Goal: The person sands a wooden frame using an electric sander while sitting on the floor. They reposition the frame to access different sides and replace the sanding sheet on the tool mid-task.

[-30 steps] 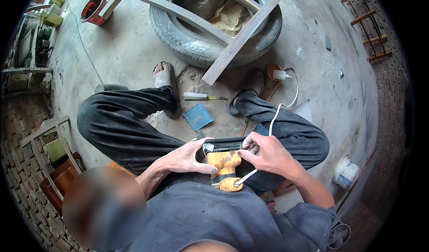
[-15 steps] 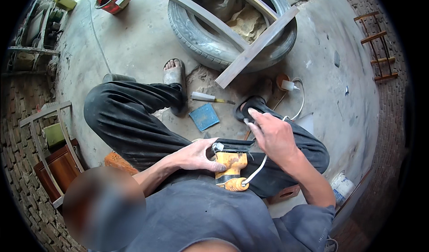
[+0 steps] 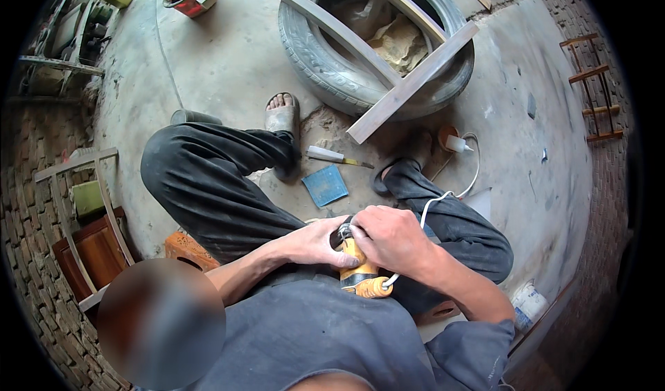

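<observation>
Above my lap I hold a yellow electric sander (image 3: 367, 287) with a dark head. My left hand (image 3: 312, 243) is wrapped round its body from the left, thumb lying along the yellow casing. My right hand (image 3: 398, 235) is closed over the sander's head from the right, fingers curled in; it hides most of the sanding pad, and whether a small piece is pinched there is not visible. A white cord (image 3: 429, 207) runs from the sander past my right knee. Beyond it on the floor lie a blue square sheet (image 3: 324, 186) and a white-handled knife-like tool (image 3: 325, 155).
Ahead, a grey wooden frame (image 3: 391, 107) rests across a tyre (image 3: 318, 79). A red bucket (image 3: 187, 0) stands far left, a small white bottle (image 3: 455, 144) beyond my right foot. An orange brick (image 3: 190, 251) lies left of my thigh; a white tub (image 3: 530, 301) is at right.
My right hand has come down and left from above my right thigh, where its fingers were apart, onto the sander's head. The pad, visible earlier, is now mostly covered. The view has shifted slightly.
</observation>
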Demonstrator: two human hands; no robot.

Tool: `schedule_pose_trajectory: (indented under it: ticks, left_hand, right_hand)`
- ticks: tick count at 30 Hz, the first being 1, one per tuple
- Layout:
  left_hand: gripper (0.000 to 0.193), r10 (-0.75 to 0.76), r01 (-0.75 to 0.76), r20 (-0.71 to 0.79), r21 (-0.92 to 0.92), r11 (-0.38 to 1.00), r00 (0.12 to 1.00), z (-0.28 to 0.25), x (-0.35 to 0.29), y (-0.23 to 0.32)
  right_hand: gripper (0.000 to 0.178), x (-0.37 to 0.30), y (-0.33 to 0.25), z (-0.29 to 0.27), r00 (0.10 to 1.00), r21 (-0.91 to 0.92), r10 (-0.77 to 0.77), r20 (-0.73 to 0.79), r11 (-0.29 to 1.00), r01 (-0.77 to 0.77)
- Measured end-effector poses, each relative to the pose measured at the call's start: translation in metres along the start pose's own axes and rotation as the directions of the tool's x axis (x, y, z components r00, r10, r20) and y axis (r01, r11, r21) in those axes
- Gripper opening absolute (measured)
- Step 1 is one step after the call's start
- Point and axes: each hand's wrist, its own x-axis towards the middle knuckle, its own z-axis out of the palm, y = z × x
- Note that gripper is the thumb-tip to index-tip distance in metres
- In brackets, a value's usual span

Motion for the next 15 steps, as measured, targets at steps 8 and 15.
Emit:
schedule_pose_trajectory:
  ticks: [8,15]
  left_hand:
    - [0.084,-0.076,0.082,0.034,-0.255,0.963,0.997,-0.004,0.000,0.000]
    - [0.084,-0.046,0.061,0.063,-0.243,0.968,0.997,-0.005,-0.001,0.002]
  right_hand:
    - [0.012,-0.012,0.050,-0.024,0.941,-0.170,0.119,-0.318,0.969,-0.180]
    - [0.036,-0.053,0.065,-0.013,0.771,0.410,0.457,0.444,0.662,-0.628]
